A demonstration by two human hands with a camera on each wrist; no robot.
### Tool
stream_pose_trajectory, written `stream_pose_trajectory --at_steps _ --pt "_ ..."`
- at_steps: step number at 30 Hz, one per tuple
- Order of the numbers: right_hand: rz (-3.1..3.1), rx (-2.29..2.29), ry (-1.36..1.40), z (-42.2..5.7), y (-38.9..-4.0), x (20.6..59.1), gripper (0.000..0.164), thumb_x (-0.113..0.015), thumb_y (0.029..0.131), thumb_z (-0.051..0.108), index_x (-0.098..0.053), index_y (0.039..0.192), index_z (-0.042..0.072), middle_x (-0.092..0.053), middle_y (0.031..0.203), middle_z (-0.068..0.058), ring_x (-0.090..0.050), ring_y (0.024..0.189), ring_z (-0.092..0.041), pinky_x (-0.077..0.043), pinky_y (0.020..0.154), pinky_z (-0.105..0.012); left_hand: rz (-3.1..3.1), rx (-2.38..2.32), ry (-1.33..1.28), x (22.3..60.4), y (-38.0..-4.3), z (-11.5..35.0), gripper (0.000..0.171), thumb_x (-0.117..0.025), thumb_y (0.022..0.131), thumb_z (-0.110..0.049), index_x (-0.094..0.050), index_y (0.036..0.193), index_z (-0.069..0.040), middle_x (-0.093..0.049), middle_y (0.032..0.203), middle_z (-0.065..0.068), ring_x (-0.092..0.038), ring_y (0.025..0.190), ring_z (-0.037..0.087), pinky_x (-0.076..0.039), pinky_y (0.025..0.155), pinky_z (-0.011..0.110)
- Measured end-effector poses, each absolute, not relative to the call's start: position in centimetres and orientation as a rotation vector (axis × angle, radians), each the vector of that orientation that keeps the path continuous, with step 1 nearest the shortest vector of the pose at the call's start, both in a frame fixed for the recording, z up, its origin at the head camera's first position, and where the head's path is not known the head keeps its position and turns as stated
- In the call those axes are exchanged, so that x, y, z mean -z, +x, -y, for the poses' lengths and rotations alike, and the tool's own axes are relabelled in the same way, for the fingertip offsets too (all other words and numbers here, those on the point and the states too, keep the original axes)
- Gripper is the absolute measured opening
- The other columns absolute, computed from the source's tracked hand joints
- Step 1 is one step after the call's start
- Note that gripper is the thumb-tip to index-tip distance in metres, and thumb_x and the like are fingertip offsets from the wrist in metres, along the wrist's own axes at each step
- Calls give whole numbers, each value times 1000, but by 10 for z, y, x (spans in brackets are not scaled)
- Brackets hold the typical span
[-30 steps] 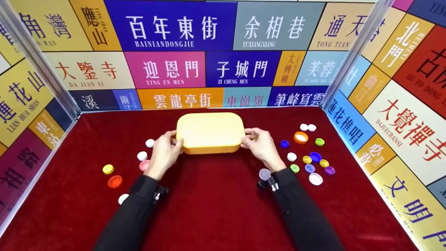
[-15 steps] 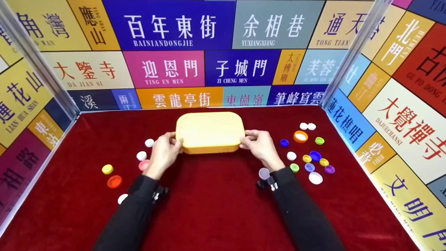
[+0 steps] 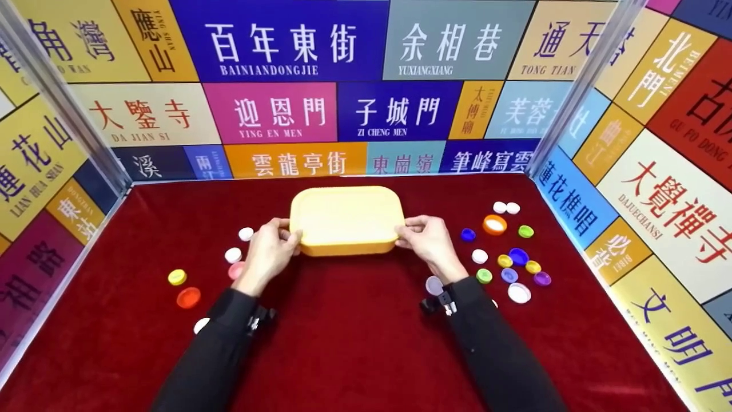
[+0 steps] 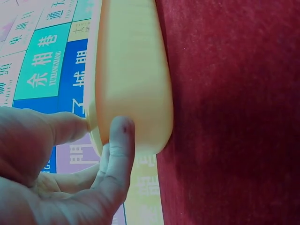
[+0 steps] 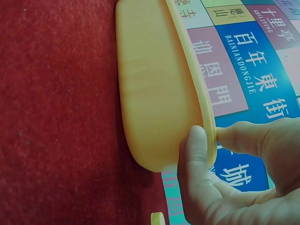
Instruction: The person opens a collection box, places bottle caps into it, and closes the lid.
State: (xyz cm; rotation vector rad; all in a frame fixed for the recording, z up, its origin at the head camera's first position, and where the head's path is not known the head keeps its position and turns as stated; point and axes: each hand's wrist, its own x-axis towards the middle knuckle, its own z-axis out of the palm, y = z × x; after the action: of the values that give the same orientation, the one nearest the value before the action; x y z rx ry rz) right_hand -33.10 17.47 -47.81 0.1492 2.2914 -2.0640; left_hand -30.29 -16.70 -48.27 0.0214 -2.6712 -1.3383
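Observation:
A rounded yellow plastic box [image 3: 347,220] is at the back middle of the red cloth, its long side facing the person. My left hand [image 3: 270,252] pinches its left end, with the thumb at the rim and fingertips on the side wall. At the right end, my right hand [image 3: 430,243] pinches the box the same way. Both wrist views show the box's smooth wall [image 4: 136,70] and thin protruding rim [image 5: 199,84]. Whether the box's base touches the cloth, I cannot tell.
Several bottle caps lie on the right, including an orange cap [image 3: 495,225] and a purple cap [image 3: 542,278]. A clear lid [image 3: 434,285] sits by the right wrist. Left are red [image 3: 189,297], yellow [image 3: 177,277] and white caps [image 3: 233,255]. Printed panels [image 3: 274,111] enclose the cloth.
The box and both hands have come very slightly nearer to the person. The hold at both ends is the same, and a small pale edge now shows beside the right sleeve.

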Motion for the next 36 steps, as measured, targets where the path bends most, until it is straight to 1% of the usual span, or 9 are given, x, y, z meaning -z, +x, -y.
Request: stream_pose_trajectory --at_steps 4,7,12,15,18,21,26,33,36 --pt "-2235 2074 177 -176 -329 477 41 -81 103 -1 -66 138 -15 -70 101 -11 -78 78 -14 -74 78 -25 2679 1368 36 481 -302 168 47 -76 110 -21 -71 148 6 -83 98 14 -83 77 16 -55 71 16" --pt "-2225 2059 194 -178 -328 476 42 -81 102 0 -65 138 -13 -71 102 -11 -76 78 -13 -72 74 -22 2687 1390 45 480 -302 169 45 -75 108 -20 -73 145 6 -83 97 15 -81 75 13 -54 66 14" --pt "-2230 2024 195 -180 -325 476 51 -81 103 2 -62 148 -12 -70 107 -13 -77 76 -14 -72 73 -21 2701 1442 61 478 -300 170 44 -75 108 -21 -74 141 8 -83 97 16 -83 75 14 -57 65 13" --pt "-2228 2017 193 -181 -323 477 53 -81 103 3 -61 150 -12 -69 108 -14 -77 73 -13 -72 72 -22 2710 1490 71 477 -298 172 44 -77 109 -23 -74 140 9 -84 101 19 -83 73 13 -61 66 13" --pt "-2233 2009 199 -181 -321 476 49 -80 104 4 -63 147 -11 -69 107 -14 -77 70 -13 -72 70 -23 2732 1512 81 475 -296 174 43 -78 110 -25 -73 138 8 -84 104 21 -82 72 10 -64 67 14" --pt "-2244 2002 197 -182 -321 475 44 -80 105 6 -64 143 -10 -68 105 -14 -77 67 -13 -72 68 -23 2757 1517 74 470 -295 175 42 -77 111 -26 -73 136 7 -84 105 20 -83 72 11 -65 68 15" --pt "-2264 1975 156 -185 -321 472 39 -81 105 6 -63 135 -10 -69 102 -13 -78 65 -13 -73 68 -25 2813 1486 69 461 -292 178 41 -78 110 -30 -72 132 5 -85 106 20 -84 74 12 -62 71 17" --pt "-2286 1890 81 -193 -315 470 39 -81 104 8 -62 132 -11 -73 98 -11 -80 67 -13 -74 71 -27 2869 1418 64 459 -283 177 35 -79 109 -30 -73 125 1 -87 100 16 -84 73 13 -59 70 19" --pt "-2285 1862 64 -198 -309 471 40 -81 104 9 -62 132 -12 -76 96 -11 -80 67 -14 -74 72 -27 2871 1403 41 462 -277 175 32 -80 108 -29 -73 121 0 -87 94 15 -81 69 12 -59 66 19"
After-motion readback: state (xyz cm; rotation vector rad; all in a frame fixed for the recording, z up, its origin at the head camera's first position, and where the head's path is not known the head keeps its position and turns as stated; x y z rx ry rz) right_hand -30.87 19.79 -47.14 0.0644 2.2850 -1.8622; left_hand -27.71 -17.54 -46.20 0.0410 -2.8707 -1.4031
